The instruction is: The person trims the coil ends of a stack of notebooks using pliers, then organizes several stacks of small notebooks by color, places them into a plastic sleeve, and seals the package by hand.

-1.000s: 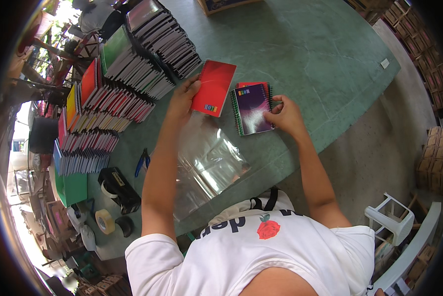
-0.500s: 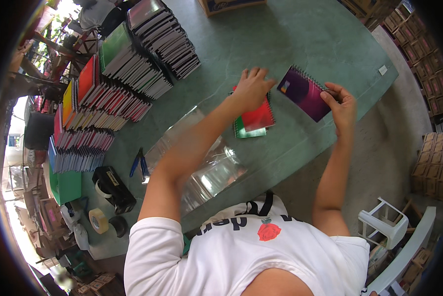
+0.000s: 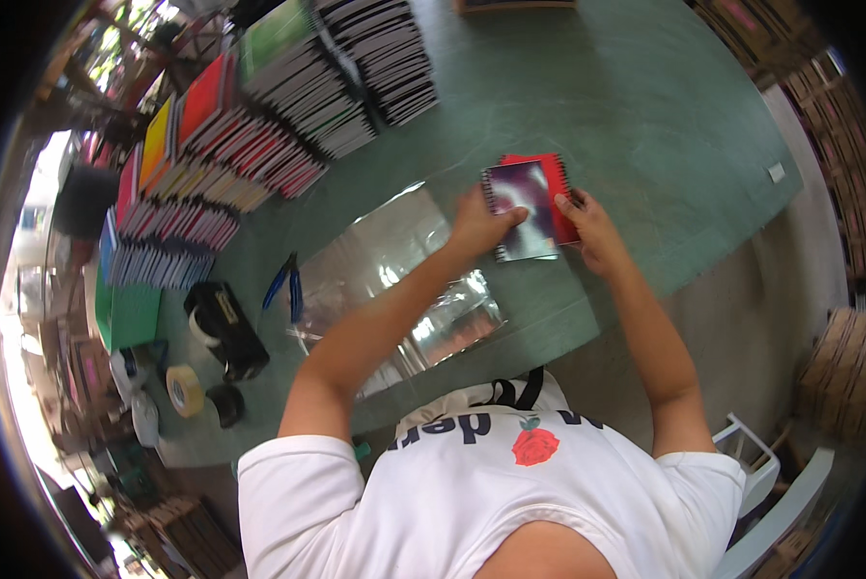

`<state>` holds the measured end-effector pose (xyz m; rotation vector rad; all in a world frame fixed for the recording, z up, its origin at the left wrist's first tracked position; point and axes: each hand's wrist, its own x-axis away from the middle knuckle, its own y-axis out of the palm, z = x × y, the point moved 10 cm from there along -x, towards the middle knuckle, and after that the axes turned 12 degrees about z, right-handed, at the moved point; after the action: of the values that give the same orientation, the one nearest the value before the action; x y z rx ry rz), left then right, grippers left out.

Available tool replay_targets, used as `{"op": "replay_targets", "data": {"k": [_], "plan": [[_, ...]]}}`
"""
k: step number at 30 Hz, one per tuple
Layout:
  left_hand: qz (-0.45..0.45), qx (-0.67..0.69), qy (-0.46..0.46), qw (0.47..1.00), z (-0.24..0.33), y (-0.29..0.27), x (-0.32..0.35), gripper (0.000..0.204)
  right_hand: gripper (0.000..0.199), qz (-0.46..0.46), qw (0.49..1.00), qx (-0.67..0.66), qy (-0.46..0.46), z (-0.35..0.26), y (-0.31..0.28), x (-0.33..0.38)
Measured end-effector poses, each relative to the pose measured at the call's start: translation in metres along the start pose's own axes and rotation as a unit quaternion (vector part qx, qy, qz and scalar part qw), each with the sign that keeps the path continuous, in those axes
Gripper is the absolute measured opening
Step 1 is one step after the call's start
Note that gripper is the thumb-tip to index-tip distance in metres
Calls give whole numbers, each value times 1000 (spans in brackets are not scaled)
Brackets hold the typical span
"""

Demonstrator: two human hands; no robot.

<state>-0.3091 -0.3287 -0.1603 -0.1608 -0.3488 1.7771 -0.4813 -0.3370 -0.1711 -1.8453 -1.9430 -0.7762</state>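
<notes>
My left hand (image 3: 484, 224) grips the left, spiral-bound side of a small purple notebook (image 3: 522, 185), its thumb across the cover. Partly behind that lies a red spiral notebook (image 3: 555, 177), sticking out at the top and right. Its right edge is pinched between the thumb and fingers of my right hand (image 3: 594, 232). A pale edge of another notebook shows beneath the purple one; most of it is covered. To the left of the notebooks, clear plastic sleeves (image 3: 380, 253) lie flat on the green table (image 3: 665, 125), partly under my left forearm.
Long rows of notebooks (image 3: 279, 154) stand at the far left. Nearer are blue-handled pliers (image 3: 284, 288), a black tape dispenser (image 3: 226, 330), a tan tape roll (image 3: 184, 390) and a dark roll (image 3: 226, 405). A green bin (image 3: 127, 311) and a white plastic stool (image 3: 752, 449) flank the table.
My right hand has brought the purple notebook left onto the others and now holds the red one's edge. The left hand has shifted from atop the red notebook to the purple one. The view has shifted.
</notes>
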Motion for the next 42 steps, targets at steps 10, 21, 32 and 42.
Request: {"op": "replay_targets", "data": {"k": [10, 21, 32, 42], "plan": [[-15, 232, -124, 965, -13, -3, 50, 67, 49, -95, 987, 126, 10, 0, 51, 19], [-82, -457, 38, 885, -94, -182, 233, 33, 37, -320, 926, -183, 78, -39, 167, 78], [228, -276, 323, 876, 82, -229, 227, 79, 42, -369, 885, 94, 267, 109, 255, 139], [261, 162, -40, 951, -62, -223, 217, 106, 111, -255, 894, 146, -338, 90, 258, 154]]}}
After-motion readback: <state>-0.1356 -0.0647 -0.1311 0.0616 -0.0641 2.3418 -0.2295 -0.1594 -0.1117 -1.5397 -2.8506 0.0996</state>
